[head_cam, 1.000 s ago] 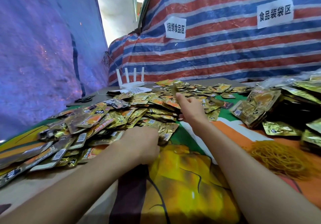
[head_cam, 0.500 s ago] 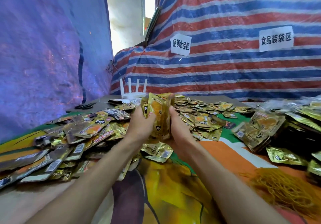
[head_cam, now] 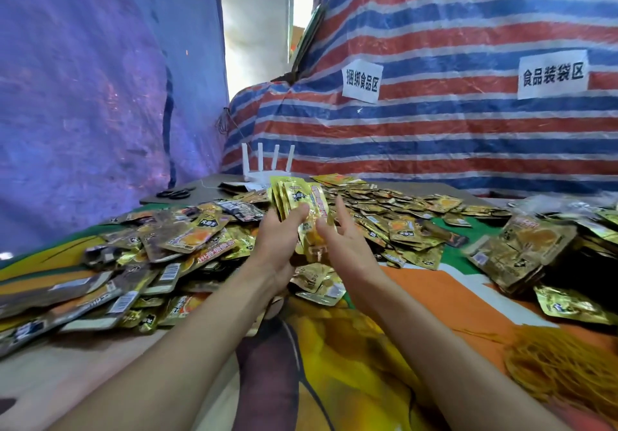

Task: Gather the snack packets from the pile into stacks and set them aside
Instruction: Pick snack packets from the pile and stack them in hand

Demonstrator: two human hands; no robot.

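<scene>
Packets [head_cam: 301, 193] upright in your L hand [head_cam: 279, 243], R hand [head_cam: 347, 246] open beside them.
L thumb [head_cam: 298, 212] curls across the front of the bunch w/ the palm behind, so you're gripping a fanned handful held up over the table. R fingers [head_cam: 341, 208] are straight & slightly spread, palm facing the bunch, just beside it; can't tell if they touch. The loose pile [head_cam: 200, 240] spreads to the L & behind both hands on the printed cloth [head_cam: 444, 293]. Bundled stacks [head_cam: 521, 250] sit to the R, w/ yellow rubber bands [head_cam: 568, 367] nearer you. A white router [head_cam: 267, 166] & scissors [head_cam: 175, 193] are at the far edge.
</scene>
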